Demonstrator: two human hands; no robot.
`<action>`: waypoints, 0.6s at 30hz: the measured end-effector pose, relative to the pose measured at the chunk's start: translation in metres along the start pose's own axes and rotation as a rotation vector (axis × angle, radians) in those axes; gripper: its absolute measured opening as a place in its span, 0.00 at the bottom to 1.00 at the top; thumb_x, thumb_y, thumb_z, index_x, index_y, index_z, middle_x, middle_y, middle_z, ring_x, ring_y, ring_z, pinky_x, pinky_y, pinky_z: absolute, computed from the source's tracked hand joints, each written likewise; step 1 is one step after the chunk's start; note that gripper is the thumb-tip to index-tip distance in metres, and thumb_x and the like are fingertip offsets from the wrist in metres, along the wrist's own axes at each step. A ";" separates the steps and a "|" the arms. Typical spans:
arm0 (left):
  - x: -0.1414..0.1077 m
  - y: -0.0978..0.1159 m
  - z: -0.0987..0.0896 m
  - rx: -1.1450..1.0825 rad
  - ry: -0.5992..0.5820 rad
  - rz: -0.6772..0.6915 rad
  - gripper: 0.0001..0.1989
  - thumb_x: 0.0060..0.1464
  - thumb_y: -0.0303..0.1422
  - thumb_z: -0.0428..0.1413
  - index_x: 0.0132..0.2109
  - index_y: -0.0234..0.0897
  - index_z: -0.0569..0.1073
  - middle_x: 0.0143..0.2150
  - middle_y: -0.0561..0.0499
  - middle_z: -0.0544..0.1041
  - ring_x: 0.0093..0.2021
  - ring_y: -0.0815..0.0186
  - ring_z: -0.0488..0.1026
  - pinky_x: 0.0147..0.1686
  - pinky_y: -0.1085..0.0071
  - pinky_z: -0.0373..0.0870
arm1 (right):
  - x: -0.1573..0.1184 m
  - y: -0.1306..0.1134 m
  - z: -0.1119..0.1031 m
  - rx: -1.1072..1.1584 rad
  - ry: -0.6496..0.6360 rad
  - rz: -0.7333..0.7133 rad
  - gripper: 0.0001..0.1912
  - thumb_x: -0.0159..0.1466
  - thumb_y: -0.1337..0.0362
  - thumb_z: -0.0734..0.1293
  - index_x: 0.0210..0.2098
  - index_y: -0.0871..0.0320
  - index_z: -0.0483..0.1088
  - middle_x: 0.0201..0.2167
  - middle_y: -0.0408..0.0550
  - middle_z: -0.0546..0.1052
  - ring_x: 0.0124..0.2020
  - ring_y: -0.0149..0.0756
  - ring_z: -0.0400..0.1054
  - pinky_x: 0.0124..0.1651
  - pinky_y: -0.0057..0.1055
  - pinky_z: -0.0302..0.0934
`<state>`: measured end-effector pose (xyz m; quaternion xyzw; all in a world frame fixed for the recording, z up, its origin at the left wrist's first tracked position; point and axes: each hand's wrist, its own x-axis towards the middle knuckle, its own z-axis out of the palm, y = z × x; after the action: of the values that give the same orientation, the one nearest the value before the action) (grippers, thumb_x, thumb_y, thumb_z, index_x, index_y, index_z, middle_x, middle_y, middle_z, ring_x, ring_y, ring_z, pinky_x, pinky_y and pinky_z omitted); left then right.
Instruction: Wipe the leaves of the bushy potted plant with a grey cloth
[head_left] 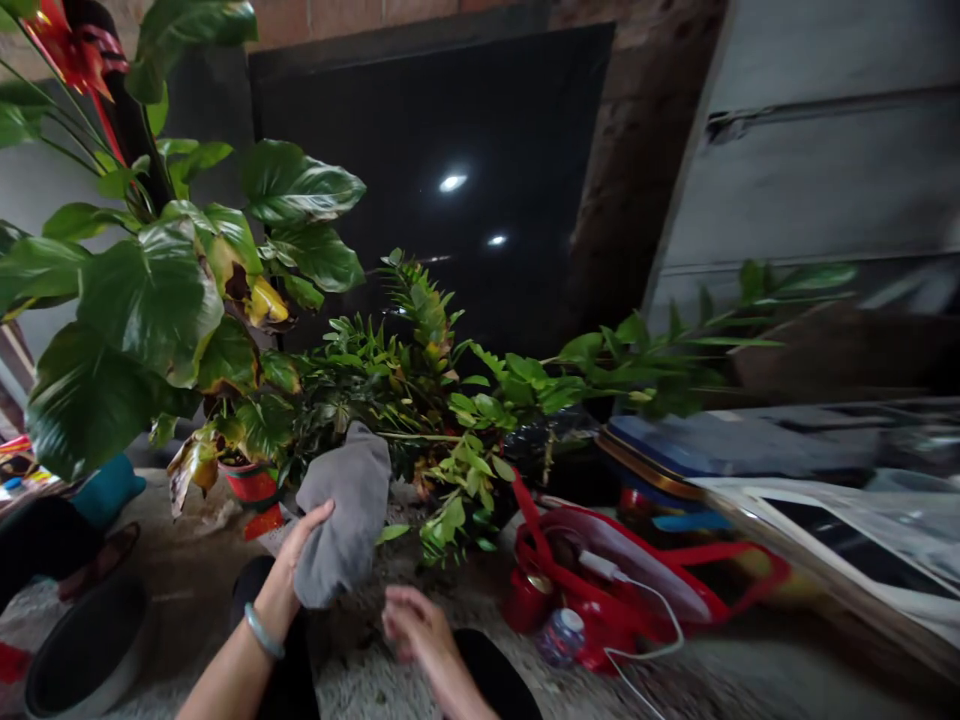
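A grey cloth point(346, 515) is bunched in my left hand point(296, 545), whose wrist wears a pale bangle point(264, 632). The cloth covers most of that hand's fingers and hangs in front of the green plants point(457, 420). Lower and to the right, my right hand point(412, 622) is apart from the cloth, slightly blurred. Its fingers are loosely bent, and I see nothing held in them. Just ahead of both hands, leafy stems point(442, 520) reach down toward the rough floor.
At left, a large-leaved plant point(150, 290) rises above a red pot point(251, 482), with a dark basin point(90, 645) below. A red bag point(622, 590) with a white cable, a red can point(527, 600) and a bottle point(561, 637) stand at right. A dark panel point(435, 130) is behind.
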<state>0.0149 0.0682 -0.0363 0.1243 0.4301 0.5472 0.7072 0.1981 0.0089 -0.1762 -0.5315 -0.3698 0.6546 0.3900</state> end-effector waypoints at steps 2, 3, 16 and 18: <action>-0.008 -0.015 -0.024 0.010 0.023 -0.074 0.15 0.56 0.32 0.57 0.46 0.22 0.75 0.27 0.43 0.82 0.26 0.58 0.79 0.35 0.65 0.76 | 0.016 -0.037 0.013 0.184 0.069 -0.093 0.17 0.45 0.59 0.74 0.33 0.57 0.72 0.22 0.44 0.76 0.23 0.34 0.69 0.21 0.24 0.54; -0.015 -0.015 -0.032 0.003 0.029 -0.088 0.14 0.57 0.32 0.57 0.45 0.23 0.75 0.27 0.43 0.82 0.26 0.58 0.79 0.34 0.66 0.76 | 0.025 -0.056 0.018 0.281 0.080 -0.122 0.19 0.45 0.59 0.74 0.35 0.57 0.72 0.23 0.42 0.75 0.23 0.34 0.69 0.21 0.25 0.56; 0.007 0.024 -0.026 -0.211 -0.004 0.203 0.17 0.48 0.32 0.63 0.46 0.32 0.76 0.33 0.48 0.82 0.34 0.59 0.80 0.41 0.66 0.75 | 0.088 -0.127 0.058 0.519 0.013 -0.109 0.15 0.51 0.58 0.73 0.33 0.56 0.66 0.27 0.44 0.78 0.28 0.36 0.74 0.29 0.31 0.67; 0.014 0.001 -0.042 -0.181 0.009 0.124 0.18 0.46 0.31 0.64 0.45 0.32 0.76 0.31 0.47 0.82 0.34 0.56 0.80 0.40 0.63 0.75 | 0.088 -0.123 0.056 0.519 0.041 -0.119 0.15 0.51 0.58 0.73 0.33 0.55 0.66 0.25 0.42 0.78 0.24 0.35 0.72 0.25 0.29 0.65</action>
<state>-0.0162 0.0683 -0.0672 0.0837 0.3736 0.6271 0.6783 0.1461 0.1361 -0.0923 -0.4041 -0.2123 0.6925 0.5586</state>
